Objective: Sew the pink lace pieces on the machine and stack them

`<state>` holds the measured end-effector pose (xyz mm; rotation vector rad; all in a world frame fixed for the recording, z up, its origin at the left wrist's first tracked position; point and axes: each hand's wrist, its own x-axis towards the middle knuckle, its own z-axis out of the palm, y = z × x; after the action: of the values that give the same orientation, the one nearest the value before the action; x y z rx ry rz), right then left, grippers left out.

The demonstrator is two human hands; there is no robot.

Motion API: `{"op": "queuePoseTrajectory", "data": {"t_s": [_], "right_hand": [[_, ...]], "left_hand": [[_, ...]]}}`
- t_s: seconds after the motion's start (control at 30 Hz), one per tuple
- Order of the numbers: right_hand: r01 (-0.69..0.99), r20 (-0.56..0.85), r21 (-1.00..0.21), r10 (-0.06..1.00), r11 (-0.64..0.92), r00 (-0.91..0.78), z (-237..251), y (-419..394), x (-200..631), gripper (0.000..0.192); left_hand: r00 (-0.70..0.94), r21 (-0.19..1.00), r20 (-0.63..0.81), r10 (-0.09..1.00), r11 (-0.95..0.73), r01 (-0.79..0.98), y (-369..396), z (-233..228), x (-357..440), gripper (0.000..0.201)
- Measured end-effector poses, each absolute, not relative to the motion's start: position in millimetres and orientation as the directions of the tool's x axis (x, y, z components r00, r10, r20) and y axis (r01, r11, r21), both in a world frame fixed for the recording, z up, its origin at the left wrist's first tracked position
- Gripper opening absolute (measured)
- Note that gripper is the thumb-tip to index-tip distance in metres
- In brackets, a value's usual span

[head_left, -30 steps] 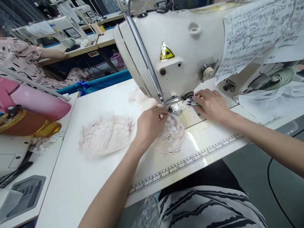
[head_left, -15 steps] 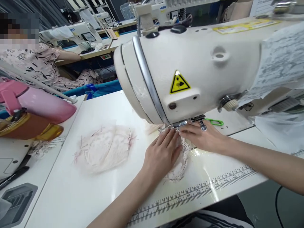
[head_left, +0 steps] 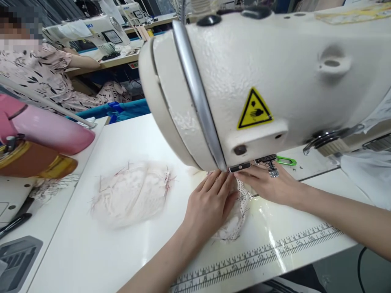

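A white lace-edged piece of fabric [head_left: 232, 230] lies under the needle end of the white sewing machine [head_left: 250, 81]. My left hand [head_left: 210, 199] rests on it palm down, fingers stretched out flat toward the presser area. On the right side of the lace, my right hand [head_left: 271, 183] lies with its fingers extended, their tips close to those of the left. Machine parts cover some of the right fingers, and the needle itself is hidden. Off to the left, a second sheer, pale fabric piece [head_left: 131, 195] with loose reddish threads lies on the white table [head_left: 122, 252].
A printed ruler [head_left: 259, 258] runs along the table's front edge. Behind my right hand is a green thread snipper [head_left: 286, 161]. At left lie a pink bottle [head_left: 55, 126] and an amber container [head_left: 36, 160]. Another person [head_left: 51, 77] sits beyond, near other sewing machines.
My view has shifted closer to the machine head, which now looks larger. Both hands stay on the lace fabric in nearly the same pose.
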<state>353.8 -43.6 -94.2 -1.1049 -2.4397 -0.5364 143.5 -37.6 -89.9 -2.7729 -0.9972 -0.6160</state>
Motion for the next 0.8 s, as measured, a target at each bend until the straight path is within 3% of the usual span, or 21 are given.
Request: {"op": "queuePoseTrajectory", "data": {"t_s": [0.57, 0.7, 0.8], "right_hand": [[0.762, 0.495, 0.142, 0.621, 0.632, -0.607, -89.0, -41.4, 352.8, 0.034], [0.719, 0.573, 0.079, 0.558, 0.691, -0.600, -84.0, -37.4, 357.4, 0.030], [0.669, 0.610, 0.012, 0.525, 0.743, -0.594, -80.4, -33.6, 364.1, 0.029]], "left_hand": [[0.698, -0.009, 0.431, 0.572, -0.771, 0.636, -36.0, -92.0, 142.2, 0.041], [0.719, -0.034, 0.474, 0.508, -0.805, 0.592, -39.2, -71.7, 142.8, 0.027], [0.791, -0.055, 0.471, 0.391, -0.882, 0.468, -48.9, -53.8, 139.8, 0.013]]}}
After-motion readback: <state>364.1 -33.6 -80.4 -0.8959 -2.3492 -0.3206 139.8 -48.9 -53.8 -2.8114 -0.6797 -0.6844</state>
